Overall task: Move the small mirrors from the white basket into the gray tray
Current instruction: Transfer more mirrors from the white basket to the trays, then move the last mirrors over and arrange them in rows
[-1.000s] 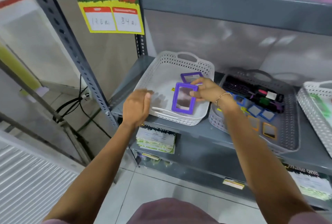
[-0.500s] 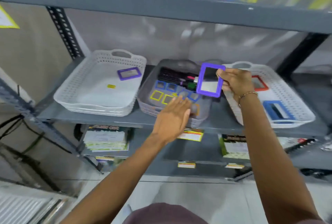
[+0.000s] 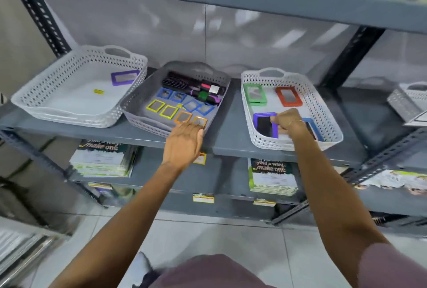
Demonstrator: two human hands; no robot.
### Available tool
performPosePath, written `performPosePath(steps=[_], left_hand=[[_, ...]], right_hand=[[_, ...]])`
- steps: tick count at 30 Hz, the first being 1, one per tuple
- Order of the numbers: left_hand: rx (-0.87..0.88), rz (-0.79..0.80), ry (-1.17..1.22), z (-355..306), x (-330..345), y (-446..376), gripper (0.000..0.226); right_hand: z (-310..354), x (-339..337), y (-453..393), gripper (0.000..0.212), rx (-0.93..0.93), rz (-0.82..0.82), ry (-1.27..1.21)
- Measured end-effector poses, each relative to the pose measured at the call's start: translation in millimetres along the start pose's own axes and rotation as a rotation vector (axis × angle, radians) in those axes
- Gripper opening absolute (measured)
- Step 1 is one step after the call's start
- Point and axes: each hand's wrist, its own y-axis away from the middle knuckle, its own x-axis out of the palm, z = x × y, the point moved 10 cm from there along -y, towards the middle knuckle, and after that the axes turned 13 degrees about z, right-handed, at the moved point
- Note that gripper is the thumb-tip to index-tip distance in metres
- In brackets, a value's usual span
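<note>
- On the gray shelf (image 3: 231, 147) I see three containers in a row: a white basket (image 3: 41, 98) at the left, a gray tray (image 3: 138, 112) in the middle, and a second white basket (image 3: 328, 116) at the right.
- My right hand (image 3: 290, 122) is down inside the right basket, fingers pinched on the edge of a purple-framed mirror (image 3: 264, 125) that sits at the near left of that basket (whether it already rests flat on the bottom I cannot tell).
- That same basket also carries a green-framed mirror (image 3: 254, 93) at the far left, a red-framed mirror (image 3: 288, 96) beside it, and a blue-framed mirror (image 3: 315, 128) mostly hidden behind my wrist.
- My left hand (image 3: 183, 143) is loosely spread, palm down, holding nothing; its fingertips lie at the near rim of the gray tray, just beside an orange mirror (image 3: 200, 121).
- Small mirrors lie flat in the gray tray: two yellow mirrors (image 3: 163, 108), a second orange one, and blue mirrors (image 3: 197, 107) behind them. A black hairbrush (image 3: 176, 82) and other dark items lie across the far end.
- One purple mirror (image 3: 124, 77) lies in the far right corner of the left basket, with a small yellow tag (image 3: 98, 91) on the bare bottom nearby.
- Below, on the lower shelf, stacks of printed booklets (image 3: 101, 160) sit under the baskets.
</note>
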Motion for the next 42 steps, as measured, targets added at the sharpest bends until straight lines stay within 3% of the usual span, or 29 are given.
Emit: performPosePath(steps=[9,16,19,22,24,26,28,32,38,42], left_hand=[[-0.049,-0.04,-0.047,0.6,-3.2,0.2,0.041],[-0.085,-0.022,-0.079,0.5,-12.6,-0.2,0.047],[-0.071,0.011,-0.032,-0.1,-17.8,-2.3,0.048],[-0.036,0.0,0.08,15.1,-28.5,-6.9,0.046],[-0.039,-0.02,0.153,41.5,-40.3,-9.1,0.047],[-0.035,-0.053,0.157,77.6,-54.9,-8.1,0.046],[-0.064,-0.076,0.132,124.0,-68.3,-2.1,0.046],[-0.199,-0.067,0.059,225.8,-85.8,22.7,0.049],[-0.294,-0.024,0.047,351.8,-98.7,60.0,0.062],[-0.276,0.007,0.091,400.2,-92.0,70.4,0.056]], right_hand=[[25.1,7.1,38.5,0.045,0.053,-0.047,0.247],[23.8,11.7,38.4,0.026,0.048,-0.028,0.267],[38.4,4.1,43.9,0.026,0.037,-0.107,0.331],[92.5,5.3,56.2,0.028,-0.121,-0.218,0.361],[143.7,29.1,68.0,0.027,-0.321,-0.217,0.356],[190.5,76.9,81.1,0.026,-0.508,-0.098,0.287],[225.6,133.6,92.6,0.024,-0.605,0.07,0.194],[279.3,232.6,114.0,0.021,-0.704,0.227,0.171],[346.8,330.9,109.5,0.02,-0.707,0.236,0.19],[363.9,371.4,76.4,0.027,-0.492,0.19,0.122]])
